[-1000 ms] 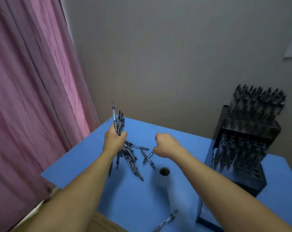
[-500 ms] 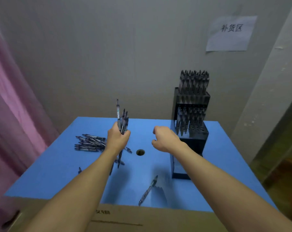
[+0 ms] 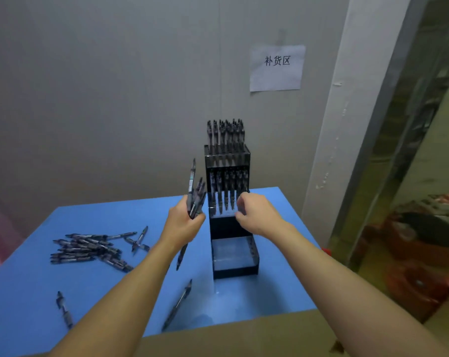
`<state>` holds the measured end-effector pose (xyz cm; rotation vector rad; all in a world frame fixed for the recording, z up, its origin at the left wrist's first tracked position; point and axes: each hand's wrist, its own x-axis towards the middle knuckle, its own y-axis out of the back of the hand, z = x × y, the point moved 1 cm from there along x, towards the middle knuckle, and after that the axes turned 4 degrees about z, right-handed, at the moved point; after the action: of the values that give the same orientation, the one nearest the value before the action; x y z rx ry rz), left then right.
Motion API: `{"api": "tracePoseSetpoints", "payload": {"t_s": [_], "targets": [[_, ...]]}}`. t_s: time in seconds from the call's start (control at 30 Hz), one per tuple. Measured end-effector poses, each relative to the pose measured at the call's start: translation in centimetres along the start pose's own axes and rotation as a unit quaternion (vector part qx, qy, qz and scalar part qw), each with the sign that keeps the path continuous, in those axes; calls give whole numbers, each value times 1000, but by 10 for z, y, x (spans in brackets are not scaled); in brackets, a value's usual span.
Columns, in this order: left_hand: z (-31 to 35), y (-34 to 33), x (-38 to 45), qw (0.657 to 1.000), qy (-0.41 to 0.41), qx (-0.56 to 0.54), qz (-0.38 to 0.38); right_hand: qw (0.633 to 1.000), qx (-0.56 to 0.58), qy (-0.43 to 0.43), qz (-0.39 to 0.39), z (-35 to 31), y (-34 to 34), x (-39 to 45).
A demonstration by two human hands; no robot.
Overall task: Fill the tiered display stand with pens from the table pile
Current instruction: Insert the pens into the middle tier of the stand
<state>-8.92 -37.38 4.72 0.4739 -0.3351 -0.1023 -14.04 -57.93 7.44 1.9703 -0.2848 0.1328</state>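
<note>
Both hands (left hand (image 3: 183, 222) gripping pens (image 3: 194, 194)) now reach the stand (image 3: 227, 161).

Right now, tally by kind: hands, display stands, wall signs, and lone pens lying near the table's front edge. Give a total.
Hands: 2, the left hand and the right hand
Display stand: 1
Wall sign: 1
Lone pens: 2, the left pen and the right pen
Total: 6
</note>
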Motion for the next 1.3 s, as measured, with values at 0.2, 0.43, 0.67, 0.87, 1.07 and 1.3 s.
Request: {"api": "tracePoseSetpoints", "payload": {"t_s": [0.2, 0.43, 0.67, 0.87, 1.07, 1.3], "targets": [[14, -43, 4, 996, -56, 56, -36, 969, 234, -17, 73, 37, 38, 14], [36, -75, 14, 989, -101, 74, -84, 872, 488, -21, -19, 57, 60, 44], [38, -75, 21, 984, -125, 80, -95, 825, 557, 16, -88, 59, 45, 64], [34, -60, 31, 990, -109, 52, -69, 767, 638, 42, -52, 32, 49, 74], [3, -41, 35, 999, -33, -26, 22, 747, 656, -32, 98, 23, 56, 89], [-9, -28, 46, 992, 3, -73, 107, 928, 332, -23, 168, 21, 27, 96]]}}
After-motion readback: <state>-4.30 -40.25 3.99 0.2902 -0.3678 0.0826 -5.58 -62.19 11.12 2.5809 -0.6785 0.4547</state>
